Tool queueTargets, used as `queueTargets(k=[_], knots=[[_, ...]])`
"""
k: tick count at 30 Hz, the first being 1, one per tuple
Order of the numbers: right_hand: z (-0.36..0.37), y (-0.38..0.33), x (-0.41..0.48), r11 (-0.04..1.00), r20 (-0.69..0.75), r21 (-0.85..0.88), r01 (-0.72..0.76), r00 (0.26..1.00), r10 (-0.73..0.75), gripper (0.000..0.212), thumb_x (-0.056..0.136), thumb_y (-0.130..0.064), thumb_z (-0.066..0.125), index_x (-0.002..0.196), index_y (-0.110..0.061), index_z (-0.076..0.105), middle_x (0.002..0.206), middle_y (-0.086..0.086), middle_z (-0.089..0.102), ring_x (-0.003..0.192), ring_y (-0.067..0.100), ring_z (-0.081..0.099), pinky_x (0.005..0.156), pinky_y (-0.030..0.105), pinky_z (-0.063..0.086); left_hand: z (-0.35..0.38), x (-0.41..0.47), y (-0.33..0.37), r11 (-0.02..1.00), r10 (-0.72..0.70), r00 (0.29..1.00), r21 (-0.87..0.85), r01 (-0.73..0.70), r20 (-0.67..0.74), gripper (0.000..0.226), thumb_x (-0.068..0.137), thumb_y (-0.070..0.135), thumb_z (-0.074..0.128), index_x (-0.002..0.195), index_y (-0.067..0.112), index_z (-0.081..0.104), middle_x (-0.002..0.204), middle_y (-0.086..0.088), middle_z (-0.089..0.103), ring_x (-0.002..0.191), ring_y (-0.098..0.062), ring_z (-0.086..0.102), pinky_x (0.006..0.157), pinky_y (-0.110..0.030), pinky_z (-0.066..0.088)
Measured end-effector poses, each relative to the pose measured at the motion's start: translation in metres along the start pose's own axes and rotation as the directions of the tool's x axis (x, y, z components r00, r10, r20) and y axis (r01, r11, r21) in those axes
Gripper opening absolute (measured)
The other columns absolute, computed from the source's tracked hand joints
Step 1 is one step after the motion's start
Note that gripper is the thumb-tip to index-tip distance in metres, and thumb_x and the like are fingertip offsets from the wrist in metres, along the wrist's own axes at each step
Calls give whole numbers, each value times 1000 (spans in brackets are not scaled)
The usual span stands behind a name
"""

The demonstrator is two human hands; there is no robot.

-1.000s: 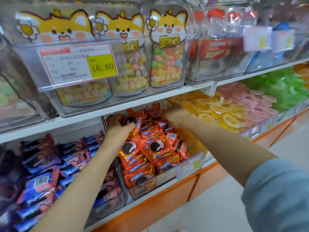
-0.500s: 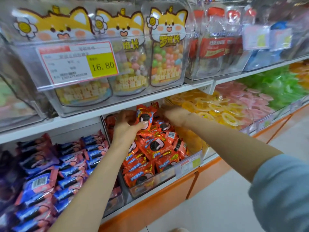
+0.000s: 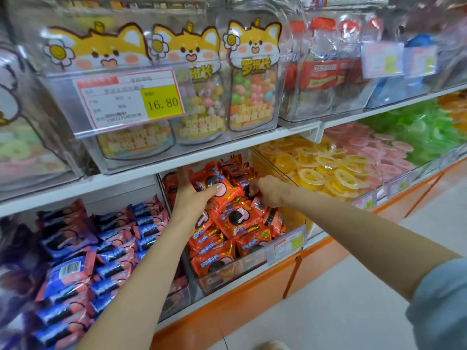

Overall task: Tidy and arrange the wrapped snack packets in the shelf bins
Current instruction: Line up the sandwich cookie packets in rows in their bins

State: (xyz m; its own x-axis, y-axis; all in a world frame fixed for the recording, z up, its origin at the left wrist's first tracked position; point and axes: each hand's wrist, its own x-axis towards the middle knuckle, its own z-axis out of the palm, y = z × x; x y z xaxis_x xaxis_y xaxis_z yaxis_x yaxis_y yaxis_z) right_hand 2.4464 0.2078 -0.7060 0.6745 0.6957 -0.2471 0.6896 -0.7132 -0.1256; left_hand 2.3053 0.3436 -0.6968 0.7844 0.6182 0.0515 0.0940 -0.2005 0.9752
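Both your hands are in the clear bin (image 3: 227, 276) of orange packets (image 3: 237, 219), which sits between the blue packets (image 3: 113, 238) and the yellow ring sweets (image 3: 316, 168). Your left hand (image 3: 190, 198) has one top packet (image 3: 212, 181) clamped, thumb on its front and fingers behind. Your right hand (image 3: 271, 194) has its fingers curled down into the pile, can't tell if they're gripping anything

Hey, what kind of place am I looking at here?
Most likely a shop's snack aisle: a price tag reading 16.80 on a clear bin, and shelf bins heaped with red packets, blue packets and yellow ring sweets.
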Motion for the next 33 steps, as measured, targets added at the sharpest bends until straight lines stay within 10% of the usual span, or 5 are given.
queueTargets(k=[8, 15, 20, 26, 33], knots=[[-35, 11, -42, 994, -339, -89, -68, 940, 34, 35, 83, 2, 56, 117, -8, 55, 107, 16, 64, 101, 34, 60, 68, 30, 42, -1, -1, -1, 999, 37, 999, 21, -37, 17, 70, 76, 19, 77, 133, 26, 38, 132, -5, 49, 99, -36, 63, 87, -53, 52], [-36, 22, -81, 1000, -137, -16, -18, 990, 15, 30, 82, -11, 68, 111, -16, 62, 89, 3, 62, 87, 20, 57, 68, 25, 42, 7, -3, 1, 995, 1, 998, -96, 6, 64, 53, 76, 6, 75, 123, 17, 51, 114, -1, 55, 71, -10, 66, 74, -37, 58], [3, 19, -83, 935, -141, -354, -18, 989, -35, 27, 90, -17, 53, 115, -15, 61, 107, 6, 62, 94, 25, 62, 63, 29, 45, 12, -8, 4, 997, 8, 999, -71, -4, 52, 57, 68, 17, 82, 119, 6, 61, 113, -3, 65, 104, -20, 61, 98, -40, 46], [-14, 0, -78, 789, -341, 574, 221, 940, -15, 46, 81, -33, 71, 123, -25, 57, 106, -4, 63, 79, 7, 55, 66, 10, 42, 21, -11, 2, 997, 55, 986, -57, -47, 155, 28, 74, 6, 76, 92, 21, 60, 89, 10, 61, 88, -4, 57, 82, -17, 46], [-34, -3, -54, 660, -233, 715, 230, 969, -85, 20, 74, -7, 78, 89, -16, 68, 78, -1, 66, 69, 4, 63, 70, 14, 50, 16, -9, 1, 987, 78, 974, -157, -45, 213, 6, 85, 11, 65, 86, 16, 62, 87, -10, 61, 77, -14, 61, 68, -24, 56]])
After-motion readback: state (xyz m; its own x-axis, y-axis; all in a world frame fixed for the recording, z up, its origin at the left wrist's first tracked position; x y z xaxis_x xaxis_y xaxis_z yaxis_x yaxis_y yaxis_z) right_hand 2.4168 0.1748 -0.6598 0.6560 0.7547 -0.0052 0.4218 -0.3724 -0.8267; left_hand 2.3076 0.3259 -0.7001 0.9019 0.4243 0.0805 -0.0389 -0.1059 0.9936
